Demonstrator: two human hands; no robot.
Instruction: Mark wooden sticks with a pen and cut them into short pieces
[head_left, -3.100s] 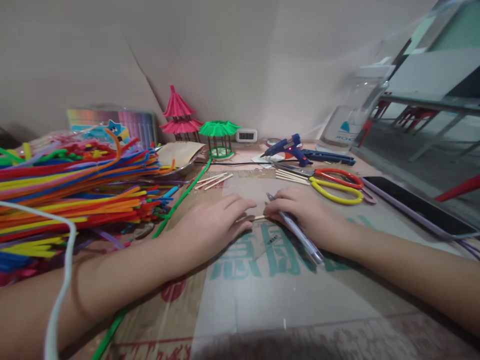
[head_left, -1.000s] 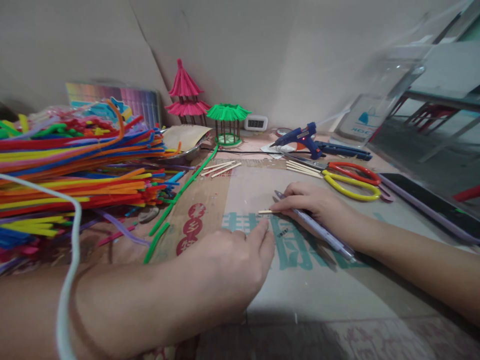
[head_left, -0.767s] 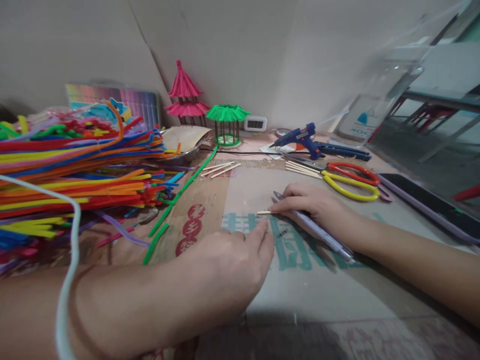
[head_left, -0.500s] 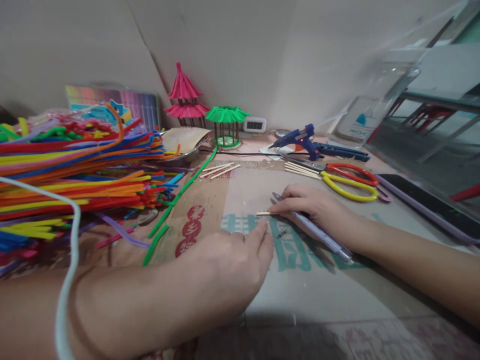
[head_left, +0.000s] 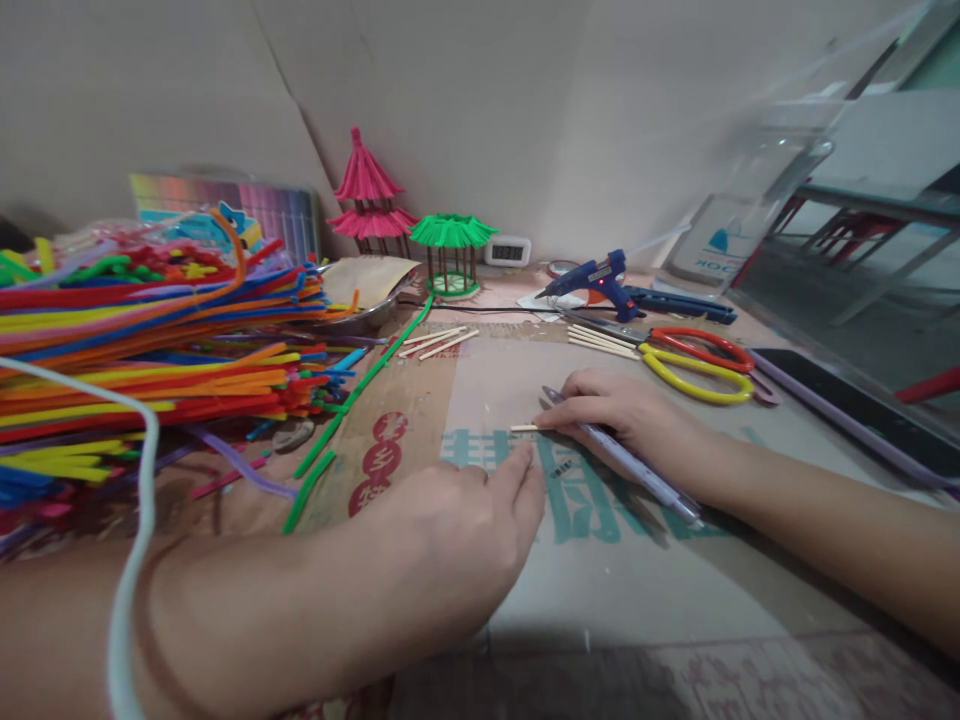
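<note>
Right fingers (head_left: 576, 411) — closed — hold stick (head_left: 522, 428) and pen (head_left: 637, 468).

Single view from the person's head, directed forward and down across the cardboard (head_left: 645, 600) to the wall (head_left: 465, 110) behind it. The camera sits close, the left hand (head_left: 457, 530) nearer to it than the right hand (head_left: 622, 420).

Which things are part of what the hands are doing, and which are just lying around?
Part of it, it seems:
pen, in the right hand
small stick, at the same hand
cardboard underneath

Probably just lying about:
phone
scissors
white timer
pink tower
</note>
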